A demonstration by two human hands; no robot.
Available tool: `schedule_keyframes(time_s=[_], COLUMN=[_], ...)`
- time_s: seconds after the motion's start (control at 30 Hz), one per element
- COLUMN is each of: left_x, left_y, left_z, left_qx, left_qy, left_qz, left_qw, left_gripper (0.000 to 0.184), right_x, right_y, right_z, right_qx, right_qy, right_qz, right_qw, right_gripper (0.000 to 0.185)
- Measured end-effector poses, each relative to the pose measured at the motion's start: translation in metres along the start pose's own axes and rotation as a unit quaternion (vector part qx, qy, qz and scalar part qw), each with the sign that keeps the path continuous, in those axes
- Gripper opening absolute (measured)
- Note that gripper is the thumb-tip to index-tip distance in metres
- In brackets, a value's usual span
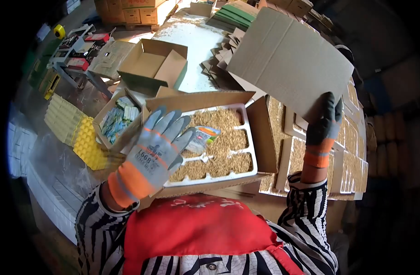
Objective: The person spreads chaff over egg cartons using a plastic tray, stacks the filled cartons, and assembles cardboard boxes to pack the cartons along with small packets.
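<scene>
My right hand (324, 114), in a grey and orange glove, grips the lower right edge of a flat cardboard sheet (288, 59), raised at the upper right. My left hand (157, 149), gloved alike, has its fingers spread over the left side of an open cardboard box (263, 137). Inside that box lies a white tray (250, 151) whose compartments hold brown, straw-like material (219, 133). A small colourful packet (203, 137) rests on the material, just beside my left fingertips. Whether my left palm touches the box or tray is hidden.
Left of the box stands a smaller box of colourful packets (120, 119). Behind it is another open box (152, 66). Yellow egg-type trays (88, 140) are at the left. More filled trays (347, 160) lie at the right, and green sheets (233, 18) at the back.
</scene>
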State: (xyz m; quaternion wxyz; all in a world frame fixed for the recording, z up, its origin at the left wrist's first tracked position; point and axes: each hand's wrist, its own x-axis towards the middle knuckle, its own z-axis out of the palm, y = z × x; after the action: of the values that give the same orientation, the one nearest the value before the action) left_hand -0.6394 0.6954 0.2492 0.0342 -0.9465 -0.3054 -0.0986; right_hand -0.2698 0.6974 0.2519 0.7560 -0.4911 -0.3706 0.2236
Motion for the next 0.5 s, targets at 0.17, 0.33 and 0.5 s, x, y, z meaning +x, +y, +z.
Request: schedule_keyframes(time_s=[0.17, 0.33, 0.5], left_x=[-0.024, -0.020, -0.020], left_y=[-0.011, -0.003, 0.005], left_z=[0.007, 0.059, 0.063], left_qx=[-0.241, -0.556, -0.724], left_qy=[0.239, 0.331, 0.287], left_qz=[-0.181, -0.255, -0.273], left_qw=[0.923, 0.719, 0.565], left_gripper=[0.057, 0.065, 0.065], right_x=[-0.079, -0.103, -0.101], right_y=[-0.044, -0.033, -0.025], right_z=[0.036, 0.037, 0.066], right_qx=[-0.113, -0.544, -0.555], right_qy=[-0.084, -0.381, -0.483], right_qz=[-0.033, -0.097, -0.223], right_qw=[0.990, 0.741, 0.640], right_gripper=[0.056, 0.054, 0.064])
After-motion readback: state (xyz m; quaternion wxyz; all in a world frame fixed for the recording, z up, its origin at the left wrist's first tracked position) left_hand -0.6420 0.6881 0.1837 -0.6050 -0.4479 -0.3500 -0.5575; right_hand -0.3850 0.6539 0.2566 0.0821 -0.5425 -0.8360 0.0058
